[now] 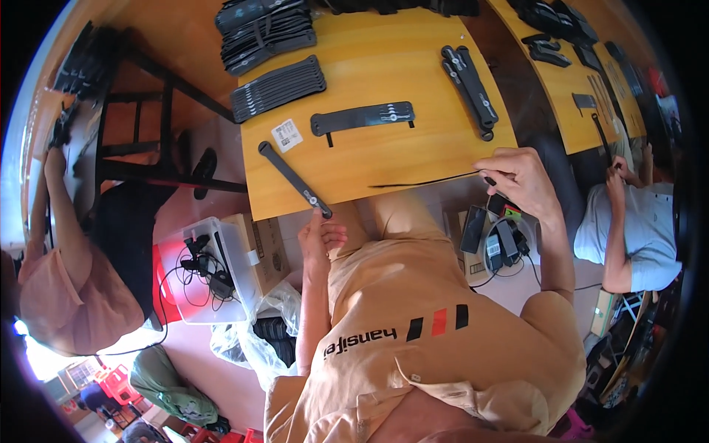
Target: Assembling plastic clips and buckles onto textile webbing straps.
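Strap stacks [277, 87] lie behind a label [286, 135] on the table [369, 59].

Bright, even daylight across yellow worktop [384, 66], soft sheen near its middle. Shadows short and faint. Blown-out white glare at lower left rim. Heavy fisheye bend: worktop edges curve, black vignette rings frame. Centre sharp, black straps crisp; rim detail smeared and soft, far right corner dim.

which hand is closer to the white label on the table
Left. The left hand is just below the table edge under the white label; the right hand is far off at the table's right corner.
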`<action>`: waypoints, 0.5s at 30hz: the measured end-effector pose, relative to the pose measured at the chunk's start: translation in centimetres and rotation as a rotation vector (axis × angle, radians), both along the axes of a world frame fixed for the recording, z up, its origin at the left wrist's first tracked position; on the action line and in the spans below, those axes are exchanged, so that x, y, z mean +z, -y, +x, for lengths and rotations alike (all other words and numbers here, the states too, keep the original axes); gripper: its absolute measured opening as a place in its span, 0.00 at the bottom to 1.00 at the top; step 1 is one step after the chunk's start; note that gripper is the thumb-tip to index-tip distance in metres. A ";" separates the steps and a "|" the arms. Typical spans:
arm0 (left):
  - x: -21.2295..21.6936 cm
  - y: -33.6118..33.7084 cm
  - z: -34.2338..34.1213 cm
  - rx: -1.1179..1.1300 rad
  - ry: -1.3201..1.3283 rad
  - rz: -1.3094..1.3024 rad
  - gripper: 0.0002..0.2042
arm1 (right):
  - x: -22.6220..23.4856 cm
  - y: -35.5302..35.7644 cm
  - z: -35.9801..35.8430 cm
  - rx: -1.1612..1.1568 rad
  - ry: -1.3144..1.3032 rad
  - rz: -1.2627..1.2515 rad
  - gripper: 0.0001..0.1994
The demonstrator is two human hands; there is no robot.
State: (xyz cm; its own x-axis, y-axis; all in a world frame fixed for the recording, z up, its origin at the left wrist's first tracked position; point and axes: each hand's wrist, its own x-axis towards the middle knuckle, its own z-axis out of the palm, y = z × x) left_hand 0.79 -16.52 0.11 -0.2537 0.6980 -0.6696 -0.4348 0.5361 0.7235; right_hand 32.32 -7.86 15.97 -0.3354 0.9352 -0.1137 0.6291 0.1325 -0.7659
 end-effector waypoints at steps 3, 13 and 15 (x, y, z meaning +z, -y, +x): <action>0.6 0.9 -2.1 -0.108 -0.212 -0.019 0.22 | -0.5 0.1 0.8 0.039 -0.173 0.016 0.06; 10.8 -4.6 5.1 -0.582 -0.291 0.787 0.17 | -0.4 0.1 -6.4 0.389 -0.449 0.111 0.09; 10.8 -5.5 4.2 -0.805 0.123 0.548 0.16 | 0.0 -0.9 -6.3 0.322 -0.480 0.070 0.10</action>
